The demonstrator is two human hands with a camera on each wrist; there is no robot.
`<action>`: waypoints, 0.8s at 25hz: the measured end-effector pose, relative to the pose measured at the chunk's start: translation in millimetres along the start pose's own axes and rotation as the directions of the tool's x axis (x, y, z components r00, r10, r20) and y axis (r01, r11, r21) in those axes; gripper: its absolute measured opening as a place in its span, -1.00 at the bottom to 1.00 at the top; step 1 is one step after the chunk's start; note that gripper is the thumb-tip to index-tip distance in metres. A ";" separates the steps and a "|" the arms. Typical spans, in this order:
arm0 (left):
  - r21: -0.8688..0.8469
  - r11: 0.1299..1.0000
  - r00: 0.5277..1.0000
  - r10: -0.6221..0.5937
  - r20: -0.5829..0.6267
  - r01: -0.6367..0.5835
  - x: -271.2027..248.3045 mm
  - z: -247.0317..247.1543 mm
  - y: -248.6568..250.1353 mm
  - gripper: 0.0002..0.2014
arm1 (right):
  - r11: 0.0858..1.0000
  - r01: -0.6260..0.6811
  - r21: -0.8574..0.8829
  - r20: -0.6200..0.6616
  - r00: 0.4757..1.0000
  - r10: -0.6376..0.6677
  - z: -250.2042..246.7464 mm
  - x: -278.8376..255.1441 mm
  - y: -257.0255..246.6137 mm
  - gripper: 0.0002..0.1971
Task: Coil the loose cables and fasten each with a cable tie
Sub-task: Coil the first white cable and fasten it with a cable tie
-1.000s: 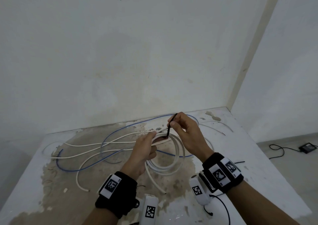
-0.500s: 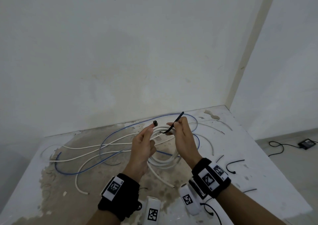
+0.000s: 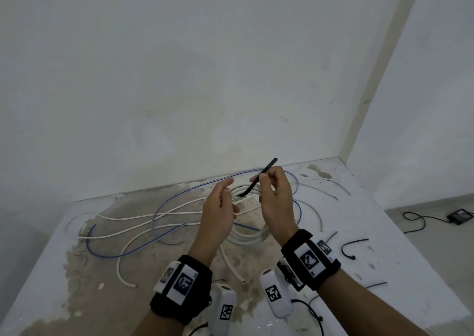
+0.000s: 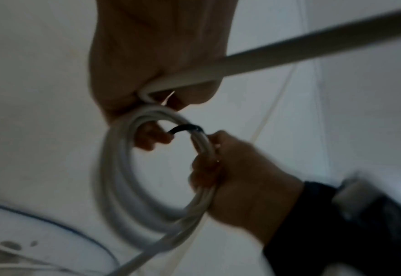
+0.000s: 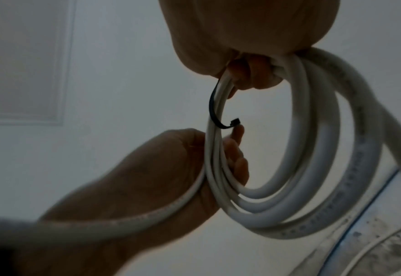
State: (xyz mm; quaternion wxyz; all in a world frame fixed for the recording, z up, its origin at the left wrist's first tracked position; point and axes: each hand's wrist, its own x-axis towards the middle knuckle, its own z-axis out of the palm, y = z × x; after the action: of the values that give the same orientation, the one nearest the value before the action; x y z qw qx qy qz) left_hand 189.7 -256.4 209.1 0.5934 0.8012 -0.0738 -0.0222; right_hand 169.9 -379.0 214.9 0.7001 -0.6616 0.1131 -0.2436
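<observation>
I hold a coil of white cable (image 3: 247, 239) up above the table, between both hands. My left hand (image 3: 227, 192) has its fingers curled through the coil (image 5: 312, 168). My right hand (image 3: 261, 181) grips the coil's far side and pinches a black cable tie (image 3: 266, 168), whose tail sticks up past my fingers. In the right wrist view the tie (image 5: 212, 106) runs down the strands and hooks under them. Its head (image 5: 235, 122) sits just above a left fingertip. The tie (image 4: 185, 128) arcs over the coil (image 4: 114, 186) in the left wrist view.
A long blue cable (image 3: 164, 207) and loose white cables (image 3: 128, 217) sprawl over the stained white table (image 3: 400, 271). Spare black ties (image 3: 352, 246) lie on its right side. A wall stands close behind. A black adapter (image 3: 460, 216) sits on the floor to the right.
Both hands have lifted the coil off the table. The tie's head, held up at my left fingertips half a second ago, is now down at the coil's strands.
</observation>
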 end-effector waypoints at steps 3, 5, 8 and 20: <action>-0.042 0.984 0.978 -0.167 0.125 0.173 2.6 -1.7 11.0 -0.65 | 0.999 0.047 -0.003 -0.008 0.999 -0.047 -5.4 -5.3 3.2 -0.84; -0.100 0.990 0.993 -0.091 0.072 0.098 1.9 -1.1 11.0 -0.66 | 0.999 0.032 0.005 -0.006 0.999 -0.032 -8.6 -4.6 3.1 -0.87; -0.105 0.990 0.996 0.088 -0.025 -0.090 -5.0 1.8 9.7 -0.67 | 0.996 -0.040 0.074 0.004 0.999 0.039 -11.9 -1.5 -7.2 -0.89; -0.365 0.929 0.997 0.044 -0.065 -0.065 -16.9 1.8 3.4 -0.72 | 0.997 0.063 -0.053 0.097 0.994 -0.057 -15.2 -11.2 -19.5 -0.68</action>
State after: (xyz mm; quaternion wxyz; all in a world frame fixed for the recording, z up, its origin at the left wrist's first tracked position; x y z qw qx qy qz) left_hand 172.4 -256.6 210.9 0.7349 0.6741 -0.0740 0.0033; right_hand 149.3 -386.8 230.6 0.6784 -0.6948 0.0663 -0.2295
